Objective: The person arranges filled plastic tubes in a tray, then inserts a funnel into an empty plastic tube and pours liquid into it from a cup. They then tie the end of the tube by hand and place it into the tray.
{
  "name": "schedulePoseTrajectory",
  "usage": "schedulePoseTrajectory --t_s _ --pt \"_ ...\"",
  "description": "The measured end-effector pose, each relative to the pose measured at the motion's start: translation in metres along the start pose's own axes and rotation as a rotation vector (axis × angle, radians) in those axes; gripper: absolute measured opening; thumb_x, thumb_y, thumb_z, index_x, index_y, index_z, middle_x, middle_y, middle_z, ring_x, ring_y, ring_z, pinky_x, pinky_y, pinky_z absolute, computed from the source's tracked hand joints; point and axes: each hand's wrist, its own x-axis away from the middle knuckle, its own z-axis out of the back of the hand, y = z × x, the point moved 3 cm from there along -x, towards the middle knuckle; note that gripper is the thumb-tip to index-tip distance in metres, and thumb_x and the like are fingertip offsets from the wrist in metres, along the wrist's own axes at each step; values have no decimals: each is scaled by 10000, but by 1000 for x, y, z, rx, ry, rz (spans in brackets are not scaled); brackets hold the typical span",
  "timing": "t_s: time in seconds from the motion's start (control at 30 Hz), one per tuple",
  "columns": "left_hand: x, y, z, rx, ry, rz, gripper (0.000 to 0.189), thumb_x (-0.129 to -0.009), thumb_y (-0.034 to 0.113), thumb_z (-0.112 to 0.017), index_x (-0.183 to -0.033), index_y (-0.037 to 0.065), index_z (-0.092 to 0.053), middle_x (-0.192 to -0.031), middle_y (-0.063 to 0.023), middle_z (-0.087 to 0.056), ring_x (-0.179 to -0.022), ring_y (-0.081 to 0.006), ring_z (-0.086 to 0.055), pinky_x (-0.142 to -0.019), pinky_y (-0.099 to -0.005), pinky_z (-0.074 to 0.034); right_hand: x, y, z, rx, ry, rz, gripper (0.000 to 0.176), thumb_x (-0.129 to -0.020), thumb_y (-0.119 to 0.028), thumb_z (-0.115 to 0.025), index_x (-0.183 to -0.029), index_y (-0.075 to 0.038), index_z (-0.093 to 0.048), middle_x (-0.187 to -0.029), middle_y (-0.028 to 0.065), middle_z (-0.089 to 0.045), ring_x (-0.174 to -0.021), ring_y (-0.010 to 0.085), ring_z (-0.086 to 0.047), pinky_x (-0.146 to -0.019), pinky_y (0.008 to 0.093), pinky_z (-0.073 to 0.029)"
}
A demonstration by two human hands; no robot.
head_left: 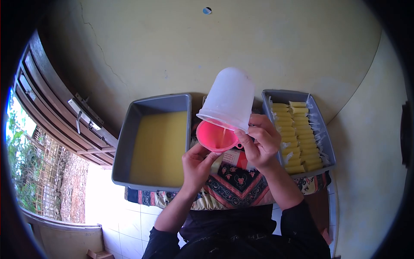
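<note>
My right hand (262, 144) is closed on the rim of a translucent white plastic container (229, 93), which is tipped mouth-down toward me. From its lip a thin stream of yellowish liquid (224, 137) runs into a pink funnel (207, 134). Pinched near its lower edge, the funnel is steadied by my left hand (197, 167). Its spout is hidden behind the bowl and my fingers. To the left stands a grey tub (117, 157) holding a broad pool of yellow liquid (160, 149).
On the right, a second grey tub (330, 151) holds rows of yellow-filled plastic tubes (304, 142) with twisted clear ends. A patterned cloth (239, 185) covers the table. Behind is a wall (172, 47); at far left, a wooden door (64, 101) stands beside an outdoor opening.
</note>
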Motion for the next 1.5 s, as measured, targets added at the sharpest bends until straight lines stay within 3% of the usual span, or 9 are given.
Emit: schedulePoseTrajectory --t_s 0.2,0.33,0.4,0.47,0.73,1.0,1.13,1.2,1.5 --pt "3 19 22 -5 58 -80 232 -849 -16 -671 -1066 -86 -628 -966 -113 -689 -889 -144 -650 -808 -260 -522 -13 -14 -16 -80 49 -58 172 -795 -31 -729 -787 -4 -559 -852 144 -633 -689 217 -625 -582 284 -490" --pt "-3 46 34 2 86 -138 242 -849 -21 -667 -1078 -88 -624 -995 -129 -684 -933 -147 -641 -848 -273 -513 -18 -15 -27 -306 228 -203 110 -860 7 -657 -841 11 -549 -813 94 -634 -682 121 -571 -598 231 -437" --pt "-9 55 42 48 117 -170 260 -848 -23 -667 -1093 -93 -614 -1007 -134 -681 -953 -153 -636 -866 -283 -508 -29 -19 -35 -463 281 -232 133 -886 4 -628 -812 0 -518 -746 26 -581 -639 49 -471 -565 203 -373" --pt "-14 63 50 38 127 -176 271 -859 -22 -651 -1115 -98 -600 -1009 -141 -680 -950 -170 -642 -873 -299 -509 -35 -18 -39 -555 329 -382 223 -900 -16 -616 -738 -60 -469 -623 -102 -325 -596 2 -231 -543 186 -218" --pt "-19 123 92 -71 241 -442 220 -923 118 -605 -1061 -52 -593 -924 -109 -644 -891 -184 -626 -874 -337 -486 -33 -12 -68 -656 247 -399 203 -903 -23 -625 -770 -28 -472 -662 -40 -467 -616 8 -373 -555 188 -303" --pt "16 89 128 -177 423 -303 167 -909 81 -605 -1013 -48 -586 -921 -114 -650 -906 -190 -629 -890 -332 -463 41 15 -125 -529 -153 -675 258 -870 -105 -668 -695 -10 -503 -584 -7 -525 -535 24 -450 -493 218 -357" --pt "28 71 138 -160 489 -258 154 -896 74 -622 -990 -42 -586 -899 -110 -653 -890 -187 -634 -887 -331 -469 65 23 -156 -355 -482 -522 190 -810 -90 -662 -745 11 -515 -598 106 -543 -486 191 -521 -506 318 -423" --pt "31 65 142 -143 499 -256 157 -889 67 -631 -990 -45 -586 -895 -108 -654 -874 -187 -639 -875 -324 -479 71 24 -169 -218 -663 -388 125 -801 -89 -613 -753 -3 -537 -654 139 -577 -589 279 -592 -529 361 -451" --pt "29 46 151 -82 486 -177 216 -872 65 -653 -1031 -66 -589 -904 -106 -664 -868 -188 -648 -861 -320 -491 89 39 -217 196 -991 -93 66 -750 -73 -552 -747 -71 -619 -724 116 -638 -759 297 -636 -706 449 -459"
